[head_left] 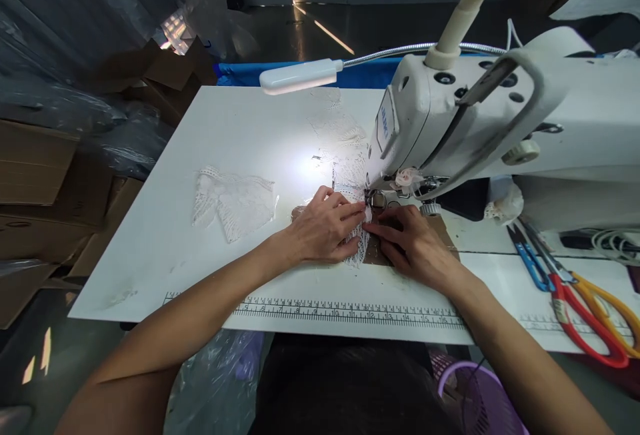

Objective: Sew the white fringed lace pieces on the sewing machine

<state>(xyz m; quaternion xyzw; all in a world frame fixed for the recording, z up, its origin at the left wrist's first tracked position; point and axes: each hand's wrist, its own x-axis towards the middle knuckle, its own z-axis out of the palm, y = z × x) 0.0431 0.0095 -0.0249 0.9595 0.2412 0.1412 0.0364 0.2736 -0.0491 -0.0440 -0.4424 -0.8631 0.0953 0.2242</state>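
Note:
A strip of white lace (358, 248) runs under the presser foot (376, 199) of a white sewing machine (430, 108). My left hand (327, 225) lies flat on the lace, fingers spread and fingertips close to the foot. From the other side, my right hand (413, 242) touches the lace's right edge with an outstretched finger; its fingers are apart. More lace stretches behind the needle area, pale against the white table. A separate white lace piece (245, 202) lies to the left of my left hand. The needle itself is too small to make out.
A lit lamp (300, 77) on a bendable neck hangs over the table (165, 255). Blue snips (533, 262), red-handled scissors (585, 318) and yellow-handled scissors (607, 302) lie at the right. A printed ruler (350, 312) follows the front edge. Cardboard boxes (45, 222) stand left; a purple basket (480, 388) is below.

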